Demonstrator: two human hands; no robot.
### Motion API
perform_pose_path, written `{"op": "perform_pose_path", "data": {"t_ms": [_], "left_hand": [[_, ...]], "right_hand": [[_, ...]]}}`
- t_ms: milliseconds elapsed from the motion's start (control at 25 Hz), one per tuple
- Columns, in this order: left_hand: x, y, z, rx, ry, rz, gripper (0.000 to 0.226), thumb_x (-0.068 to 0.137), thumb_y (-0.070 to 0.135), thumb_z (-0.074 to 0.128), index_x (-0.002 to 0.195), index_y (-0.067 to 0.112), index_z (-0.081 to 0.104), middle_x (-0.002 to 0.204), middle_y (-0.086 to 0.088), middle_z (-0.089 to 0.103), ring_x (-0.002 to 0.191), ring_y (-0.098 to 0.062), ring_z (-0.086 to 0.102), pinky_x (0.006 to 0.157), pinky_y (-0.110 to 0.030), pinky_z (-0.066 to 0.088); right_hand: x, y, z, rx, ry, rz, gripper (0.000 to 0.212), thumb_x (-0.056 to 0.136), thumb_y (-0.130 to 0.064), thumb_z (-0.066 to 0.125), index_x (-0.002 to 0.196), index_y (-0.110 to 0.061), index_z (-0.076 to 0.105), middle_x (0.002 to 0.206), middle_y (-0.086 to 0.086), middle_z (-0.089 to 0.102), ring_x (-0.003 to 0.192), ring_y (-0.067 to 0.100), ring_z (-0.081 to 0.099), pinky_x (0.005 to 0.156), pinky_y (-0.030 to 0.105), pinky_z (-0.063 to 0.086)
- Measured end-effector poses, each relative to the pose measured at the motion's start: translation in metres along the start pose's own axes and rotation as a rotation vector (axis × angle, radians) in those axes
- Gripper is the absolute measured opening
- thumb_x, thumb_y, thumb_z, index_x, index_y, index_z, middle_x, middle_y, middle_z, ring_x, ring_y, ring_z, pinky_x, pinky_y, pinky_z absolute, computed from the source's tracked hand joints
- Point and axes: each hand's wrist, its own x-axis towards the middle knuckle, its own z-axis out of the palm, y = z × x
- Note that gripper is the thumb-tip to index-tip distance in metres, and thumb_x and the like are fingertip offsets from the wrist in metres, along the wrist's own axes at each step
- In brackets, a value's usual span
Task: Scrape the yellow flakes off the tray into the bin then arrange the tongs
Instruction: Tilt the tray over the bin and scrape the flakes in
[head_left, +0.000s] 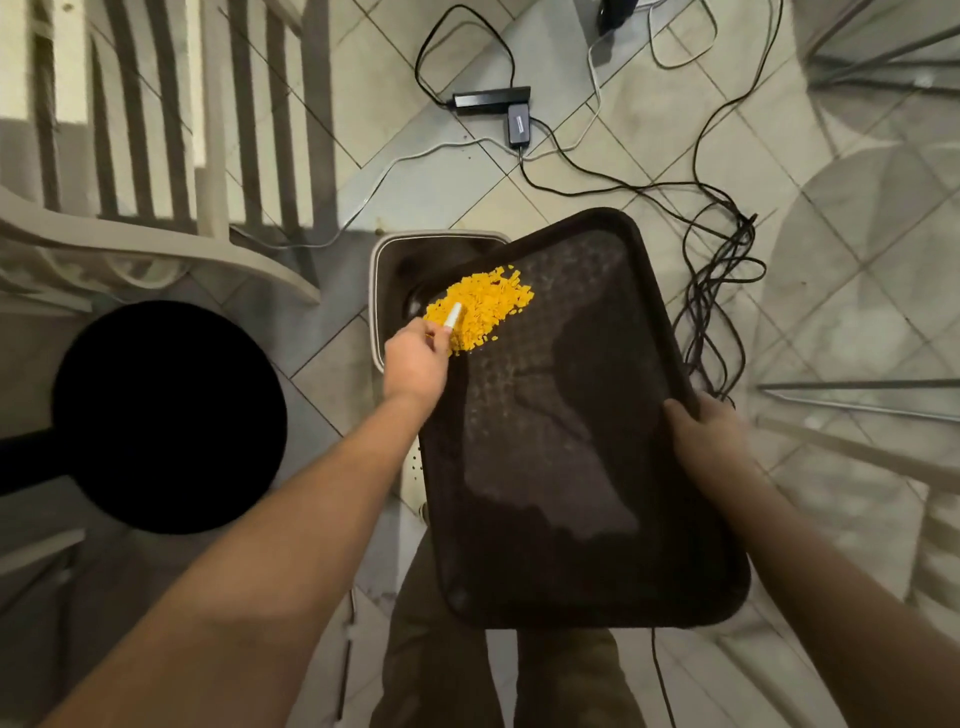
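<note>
Head view, looking straight down past both bare forearms. Dark brown rectangular plastic tray (566, 441) fills the centre and lower right of the frame, held above the floor, its far left corner overlapping the open top of a grey-rimmed bin with a dark inside (387, 265). Heap of small yellow flakes (485, 304) sits at the tray's upper left edge, right where tray and bin overlap; rest of the tray surface is bare. Left hand (415, 361) reaches in from the lower left, fingers pinched closed around a small white cylindrical scraper (453, 315) whose tip lies in the flakes. Right hand (709, 431) clamps the tray's right rim, thumb on top, fingers hidden beneath.

Pale tiled floor (831, 312) all around. Black power strip (491, 100) with a plugged adapter near top centre, tangle of black cables (717, 280) trailing down the right of the tray. White slatted plastic chair (156, 156) at upper left. Round black blot (169, 415) at middle left. Tongs not visible.
</note>
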Motion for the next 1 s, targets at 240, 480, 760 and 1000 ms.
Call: {"op": "perform_pose_path", "data": {"t_ms": [240,480,760,1000], "left_hand": [[0.024,-0.007,0.016,0.120,-0.014,-0.062,0.021,0.092,0.022,0.051,0.099,0.005,0.063,0.103,-0.018,0.066,0.096,-0.036,0.061,0.083,-0.037,0.050],[0.037,-0.028,0.015,0.093,0.018,-0.148,0.023,0.094,0.018,0.045,0.105,0.005,0.062,0.111,-0.018,0.063,0.100,-0.033,0.059,0.084,-0.034,0.047],[0.021,-0.028,0.023,0.131,0.019,0.085,0.020,0.091,0.012,0.048,0.103,0.004,0.062,0.104,-0.017,0.062,0.089,-0.031,0.061,0.077,-0.031,0.047],[0.048,-0.031,0.014,0.164,0.006,-0.039,0.022,0.090,0.011,0.046,0.104,0.003,0.061,0.107,-0.021,0.062,0.095,-0.037,0.061,0.084,-0.039,0.052]], "right_hand": [[0.001,-0.002,0.007,0.034,0.010,-0.007,0.024,0.092,-0.025,0.050,0.112,-0.017,0.062,0.072,-0.012,0.050,0.077,0.014,0.053,0.074,0.027,0.038],[-0.005,-0.002,0.002,0.083,0.009,-0.032,0.009,0.093,-0.022,0.049,0.092,-0.029,0.056,0.070,-0.017,0.054,0.065,-0.001,0.049,0.062,0.023,0.037],[-0.010,-0.003,0.007,0.092,0.071,-0.008,0.021,0.093,-0.020,0.049,0.109,-0.018,0.062,0.070,-0.019,0.050,0.064,-0.004,0.045,0.068,0.025,0.036],[-0.013,0.001,0.011,0.102,0.064,0.015,0.021,0.094,-0.020,0.047,0.108,-0.016,0.062,0.075,-0.010,0.055,0.076,0.012,0.054,0.073,0.029,0.039]]}}
